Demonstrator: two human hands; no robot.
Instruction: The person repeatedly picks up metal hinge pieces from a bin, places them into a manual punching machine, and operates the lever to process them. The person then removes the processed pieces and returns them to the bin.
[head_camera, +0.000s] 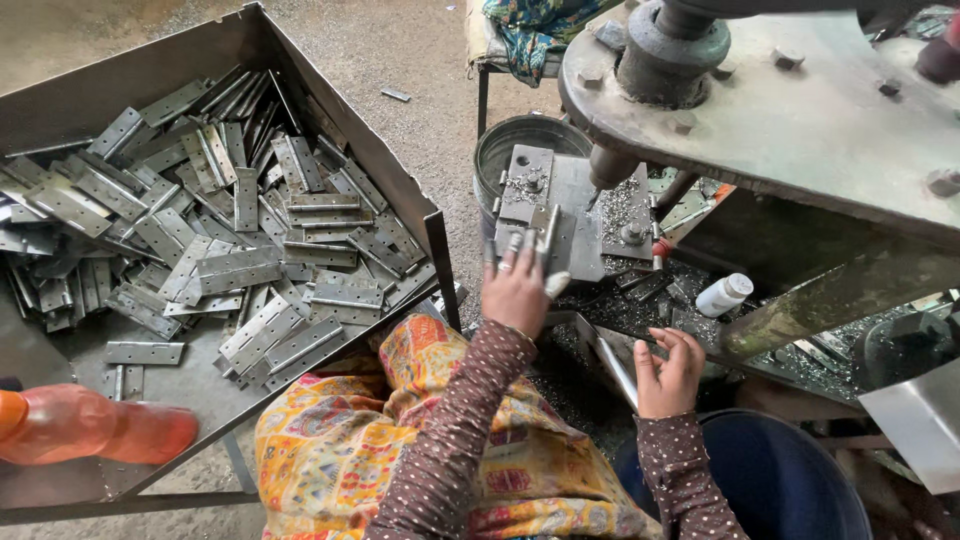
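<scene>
My left hand (517, 290) reaches forward to the steel jig plate (580, 215) of a drill press and grips a flat metal hinge (546, 235) standing on it, just left of the drill bit (597, 192). My right hand (668, 370) hovers lower right, palm up, fingers curled and apart, holding nothing that I can see. Metal shavings lie around the jig.
A large sheet-metal tray (120, 80) at left holds several loose hinges (250, 260). An orange plastic bottle (95, 428) lies at its near edge. A small white bottle (722, 294) sits right of the jig. A metal bucket (505, 150) stands behind, and a dark blue bin (790, 480) at lower right.
</scene>
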